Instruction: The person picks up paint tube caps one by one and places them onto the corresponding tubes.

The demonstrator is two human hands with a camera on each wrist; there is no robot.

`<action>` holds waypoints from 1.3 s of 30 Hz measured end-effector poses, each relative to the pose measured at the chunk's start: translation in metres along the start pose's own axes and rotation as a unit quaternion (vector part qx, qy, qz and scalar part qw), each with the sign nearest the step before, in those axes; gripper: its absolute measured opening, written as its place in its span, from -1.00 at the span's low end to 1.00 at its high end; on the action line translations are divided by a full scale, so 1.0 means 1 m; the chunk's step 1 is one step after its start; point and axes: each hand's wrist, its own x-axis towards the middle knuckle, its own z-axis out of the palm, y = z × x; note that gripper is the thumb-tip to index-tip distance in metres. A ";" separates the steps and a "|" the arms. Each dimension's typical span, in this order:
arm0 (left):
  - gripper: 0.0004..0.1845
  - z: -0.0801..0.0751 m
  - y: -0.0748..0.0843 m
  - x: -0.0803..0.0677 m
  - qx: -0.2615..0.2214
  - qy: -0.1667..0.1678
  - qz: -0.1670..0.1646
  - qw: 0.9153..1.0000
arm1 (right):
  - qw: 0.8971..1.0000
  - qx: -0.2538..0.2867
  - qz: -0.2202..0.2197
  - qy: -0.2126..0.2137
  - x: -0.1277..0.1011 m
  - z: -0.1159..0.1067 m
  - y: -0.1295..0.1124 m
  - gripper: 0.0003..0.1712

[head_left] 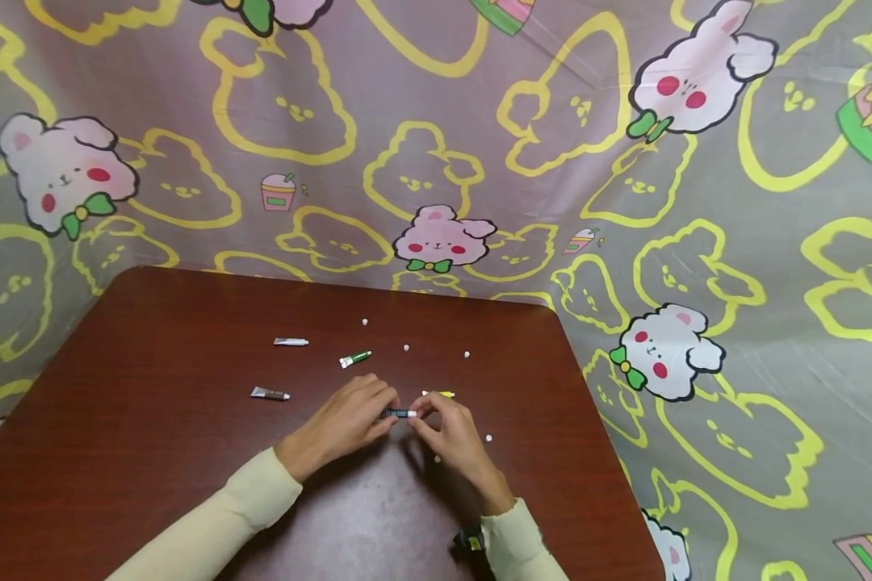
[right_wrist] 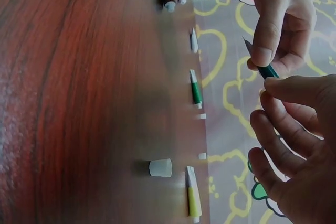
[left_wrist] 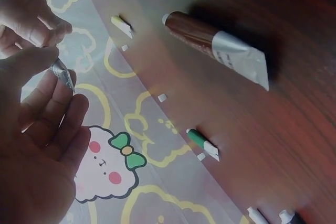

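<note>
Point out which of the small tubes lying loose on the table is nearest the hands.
The yellow tube, lying just beyond the right hand. The green tube, the white tube and the brown tube all lie farther off to the left.

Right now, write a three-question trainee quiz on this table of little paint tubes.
1. True or false: both hands hold the same small tube.
2. Which tube lies nearest the right hand? A) the yellow tube B) the brown tube C) the white tube
3. Fill in: between the white tube and the loose white caps lies a ____ tube.

Key: 1 true: the left hand grips one end, the right pinches the other. 2 A. 3 green.
</note>
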 end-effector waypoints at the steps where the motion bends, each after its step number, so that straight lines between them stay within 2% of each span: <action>1: -0.73 -0.001 0.000 0.000 0.000 -0.002 -0.001 1.000 | 1.000 -0.001 0.003 -0.002 0.000 0.000 0.000 -0.83; 15: -0.74 -0.004 0.001 0.002 -0.013 -0.027 -0.026 0.999 | 1.000 0.003 0.029 -0.004 0.002 -0.002 -0.001 -0.93; 19: -0.74 -0.005 0.002 0.003 -0.017 -0.021 -0.022 0.999 | 0.999 0.014 0.033 -0.003 0.002 -0.001 -0.001 -0.91; 31: -0.74 -0.005 0.003 0.004 -0.014 -0.007 -0.010 1.000 | 0.999 -0.010 0.052 0.006 0.002 0.001 -0.002 -0.74; 34: -0.75 -0.006 0.003 0.003 -0.014 -0.007 -0.010 1.000 | 0.999 -0.006 0.053 0.006 0.002 0.001 -0.003 -0.76; 39: -0.76 -0.006 0.004 0.002 -0.012 -0.003 -0.011 1.000 | 0.999 0.020 0.025 0.004 0.001 -0.001 0.000 -0.80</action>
